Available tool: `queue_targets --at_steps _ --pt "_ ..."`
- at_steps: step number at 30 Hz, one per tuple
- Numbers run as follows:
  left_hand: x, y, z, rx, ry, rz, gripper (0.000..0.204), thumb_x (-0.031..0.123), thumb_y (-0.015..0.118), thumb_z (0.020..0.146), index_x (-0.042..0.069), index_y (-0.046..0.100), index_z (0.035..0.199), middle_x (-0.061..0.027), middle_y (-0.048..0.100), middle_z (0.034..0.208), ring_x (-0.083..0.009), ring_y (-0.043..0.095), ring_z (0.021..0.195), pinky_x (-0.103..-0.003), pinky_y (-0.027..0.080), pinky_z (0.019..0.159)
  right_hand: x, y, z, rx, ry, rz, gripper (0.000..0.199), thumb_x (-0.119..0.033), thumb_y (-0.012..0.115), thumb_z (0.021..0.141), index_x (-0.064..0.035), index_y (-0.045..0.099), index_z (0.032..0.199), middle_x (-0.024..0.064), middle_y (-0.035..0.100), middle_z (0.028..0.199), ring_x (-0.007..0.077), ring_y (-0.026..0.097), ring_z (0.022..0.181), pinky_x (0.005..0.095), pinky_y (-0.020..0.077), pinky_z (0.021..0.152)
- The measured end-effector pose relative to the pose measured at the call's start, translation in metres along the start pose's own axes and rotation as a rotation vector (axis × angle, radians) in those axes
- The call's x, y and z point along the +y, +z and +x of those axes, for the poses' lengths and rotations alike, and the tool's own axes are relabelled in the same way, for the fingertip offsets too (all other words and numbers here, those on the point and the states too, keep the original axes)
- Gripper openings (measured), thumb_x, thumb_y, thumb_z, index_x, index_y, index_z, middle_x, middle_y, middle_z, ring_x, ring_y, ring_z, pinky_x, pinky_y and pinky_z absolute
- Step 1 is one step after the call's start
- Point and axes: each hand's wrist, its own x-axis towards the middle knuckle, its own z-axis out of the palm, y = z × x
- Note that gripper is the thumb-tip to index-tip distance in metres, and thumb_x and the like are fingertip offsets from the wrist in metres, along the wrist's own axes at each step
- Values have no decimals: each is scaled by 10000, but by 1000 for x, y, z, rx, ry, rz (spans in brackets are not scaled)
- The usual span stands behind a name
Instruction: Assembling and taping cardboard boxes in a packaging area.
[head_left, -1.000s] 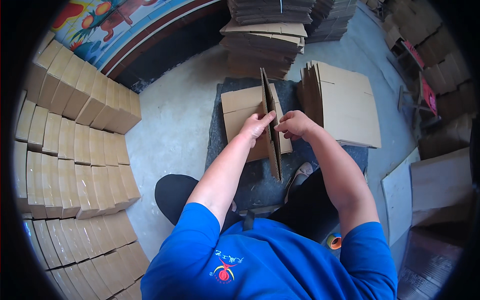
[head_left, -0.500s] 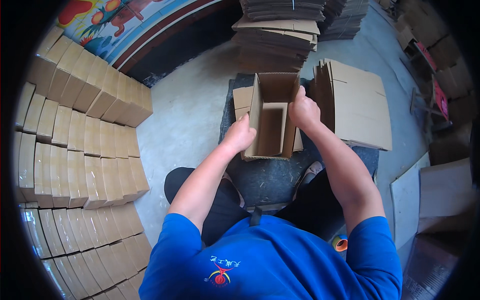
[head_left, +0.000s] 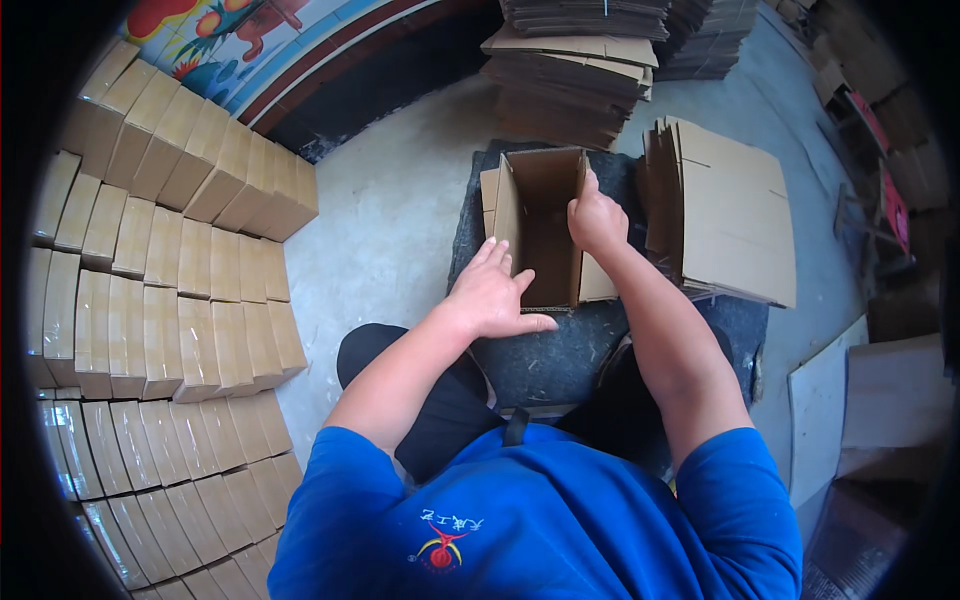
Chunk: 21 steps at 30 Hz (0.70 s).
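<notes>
An open cardboard box (head_left: 545,180) stands in front of me on a dark mat (head_left: 530,350), its inside facing up. My left hand (head_left: 495,292) lies open at the box's near left corner, fingers spread over the left wall and thumb stretched along the near edge. On the right wall, my right hand (head_left: 598,218) is closed round the upper edge, its fingers partly hidden by the hand itself. A light cardboard flap (head_left: 599,283) shows outside the box at the lower right, below my right hand.
Flat folded cartons (head_left: 735,210) lean in a pile to the right of the box. Taller stacks of flattened cardboard (head_left: 570,85) stand at the back. Rows of taped boxes (head_left: 160,240) fill the left side. A pale board (head_left: 825,410) lies at the right.
My left hand has let go of the left wall and spread out at the near corner. The light panel seen inside the box no longer shows there. My right hand still holds the right wall.
</notes>
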Motion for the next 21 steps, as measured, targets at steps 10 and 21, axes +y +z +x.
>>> queue_targets --at_steps 10,21 --pt "32 31 45 -128 -388 -260 522 369 330 1015 57 431 1421 -256 399 1458 -398 384 1361 -480 106 1183 -10 8 -5 37 -6 23 584 -237 475 894 -45 356 1433 219 696 844 392 681 789 483 534 756" --pt "39 82 79 -45 -454 -452 426 357 367 983 104 616 1219 -164 582 1291 -346 466 1282 -483 213 1156 -18 8 -5 4 47 24 564 -275 438 905 -140 365 1448 220 692 894 396 675 824 491 529 773"
